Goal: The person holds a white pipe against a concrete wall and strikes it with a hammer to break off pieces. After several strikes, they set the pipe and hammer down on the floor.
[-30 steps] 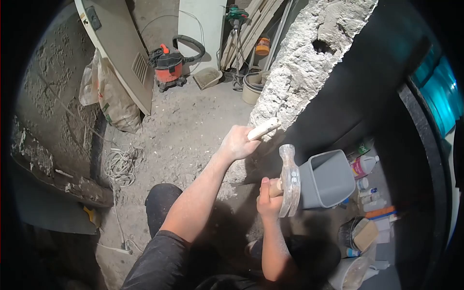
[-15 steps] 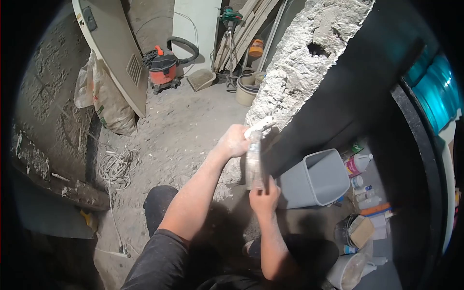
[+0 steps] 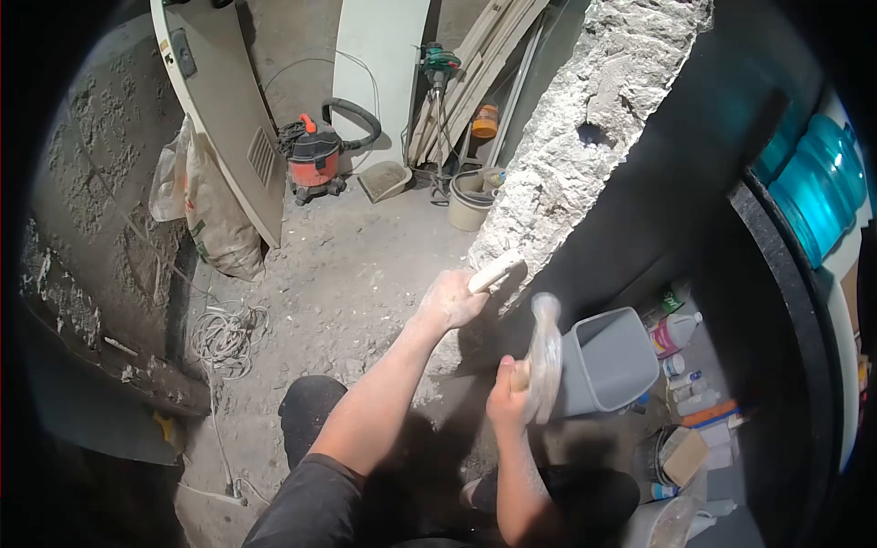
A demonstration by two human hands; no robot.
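Note:
My left hand (image 3: 454, 300) is wrapped round a pale, dusty chisel-like tool (image 3: 496, 272), whose far end lies at the lower part of a rough, broken wall edge (image 3: 557, 155). To the right and nearer to me, my right hand (image 3: 508, 395) grips a hammer (image 3: 545, 352) by its handle. The hammer's head is blurred by motion and stands apart from the pale tool. White dust covers both hands and the forearms. The tip of the pale tool is hard to make out against the wall.
A grey bin (image 3: 607, 361) stands right of the hammer, with bottles (image 3: 676, 333) beyond it. A red and black vacuum (image 3: 313, 160), a dustpan (image 3: 385, 181) and a bucket (image 3: 470, 201) stand farther back. Coiled cable (image 3: 228, 338) lies on the left floor.
The hammer has swung back from the pale tool, down and to the right with my right hand. My left hand still holds the tool. The whole view has shifted slightly.

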